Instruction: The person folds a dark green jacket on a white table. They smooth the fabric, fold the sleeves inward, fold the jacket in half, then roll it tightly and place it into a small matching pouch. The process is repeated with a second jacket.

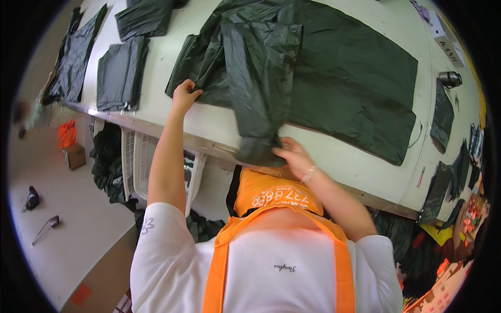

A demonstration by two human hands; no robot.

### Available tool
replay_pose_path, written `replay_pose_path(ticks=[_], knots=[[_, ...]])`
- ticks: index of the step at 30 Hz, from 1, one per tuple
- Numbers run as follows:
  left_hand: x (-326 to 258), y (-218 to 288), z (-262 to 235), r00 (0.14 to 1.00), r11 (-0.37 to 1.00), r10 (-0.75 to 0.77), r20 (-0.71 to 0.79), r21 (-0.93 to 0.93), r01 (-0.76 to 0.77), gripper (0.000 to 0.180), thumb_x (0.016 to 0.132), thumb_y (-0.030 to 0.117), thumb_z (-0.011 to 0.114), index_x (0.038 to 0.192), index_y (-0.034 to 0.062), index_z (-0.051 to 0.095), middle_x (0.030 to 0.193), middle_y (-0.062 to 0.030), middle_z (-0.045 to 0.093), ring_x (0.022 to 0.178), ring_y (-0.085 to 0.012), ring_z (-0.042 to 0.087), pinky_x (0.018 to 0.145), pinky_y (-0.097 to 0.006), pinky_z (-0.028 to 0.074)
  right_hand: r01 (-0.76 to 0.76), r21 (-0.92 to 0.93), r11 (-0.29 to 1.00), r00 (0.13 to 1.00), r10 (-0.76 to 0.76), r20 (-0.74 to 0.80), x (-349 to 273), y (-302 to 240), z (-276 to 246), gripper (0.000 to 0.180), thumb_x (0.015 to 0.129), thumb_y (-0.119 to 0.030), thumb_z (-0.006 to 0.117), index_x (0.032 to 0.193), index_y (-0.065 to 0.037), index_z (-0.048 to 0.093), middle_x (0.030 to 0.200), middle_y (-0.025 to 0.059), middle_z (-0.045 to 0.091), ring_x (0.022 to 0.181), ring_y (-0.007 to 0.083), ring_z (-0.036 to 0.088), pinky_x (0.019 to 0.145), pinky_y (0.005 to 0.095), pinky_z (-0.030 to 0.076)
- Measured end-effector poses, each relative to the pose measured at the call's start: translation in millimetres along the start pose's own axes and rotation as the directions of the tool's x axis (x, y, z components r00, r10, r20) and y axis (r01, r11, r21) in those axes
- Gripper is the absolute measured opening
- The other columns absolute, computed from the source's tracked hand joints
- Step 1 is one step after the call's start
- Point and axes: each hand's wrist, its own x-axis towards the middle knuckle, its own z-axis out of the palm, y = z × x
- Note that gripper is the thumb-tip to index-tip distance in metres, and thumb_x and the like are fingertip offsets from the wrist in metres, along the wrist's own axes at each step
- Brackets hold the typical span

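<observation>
hands [185, 97] in near-closed pinches on dark green fabric [258, 83], left arm [168, 156] outstretched, right arm [342, 203] bent

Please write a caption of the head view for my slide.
Left hand and right hand hold a dark green garment on a white table.

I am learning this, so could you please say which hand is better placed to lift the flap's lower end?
Probably the right hand: it is at the lower end of the dark green flap. The left hand is farther off, at the left edge of the garment.
</observation>
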Motion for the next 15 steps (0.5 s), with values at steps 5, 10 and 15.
replay_pose_path(ticks=[5,10,15], knots=[[-1,-9,3,0.999,0.996,-0.027,0.023,-0.082,0.029,0.029,0.066,0.004,0.077,0.074,0.0036,0.049,0.064,-0.0014,0.046,0.061,-0.0119,0.041,0.057,-0.026,0.038,-0.204,-0.471,0.858,0.968,0.104,-0.230,-57,-89,-236,0.042,0.078,-0.017,0.060,0.118,-0.008,0.060,0.101,0.0044,0.062,0.087,0.0132,0.056,0.067,0.0280,0.045],[10,-13,5,0.998,0.999,0.028,0.061,-0.028,-0.027,0.019,0.066,-0.003,0.065,0.078,0.0030,0.051,0.066,-0.0033,0.051,0.063,-0.0121,0.048,0.061,-0.025,0.041,-0.341,-0.663,0.666,0.722,-0.267,-0.639,-49,-149,-406,0.051,0.082,-0.029,0.064,0.124,-0.002,0.052,0.105,0.0121,0.062,0.093,0.0222,0.061,0.080,0.0338,0.050],[7,28,-16,0.970,0.910,0.000,0.245,0.401,-0.101,0.052,0.061,0.006,0.067,0.112,0.0085,0.056,0.102,-0.0151,0.061,0.100,-0.0299,0.058,0.091,-0.041,0.043,-0.135,-0.663,0.736,0.194,-0.637,-0.747,-49,-124,-361,0.084,0.079,-0.055,0.064,0.131,0.007,0.043,0.118,0.0225,0.057,0.104,0.0311,0.058,0.091,0.0348,0.044]])
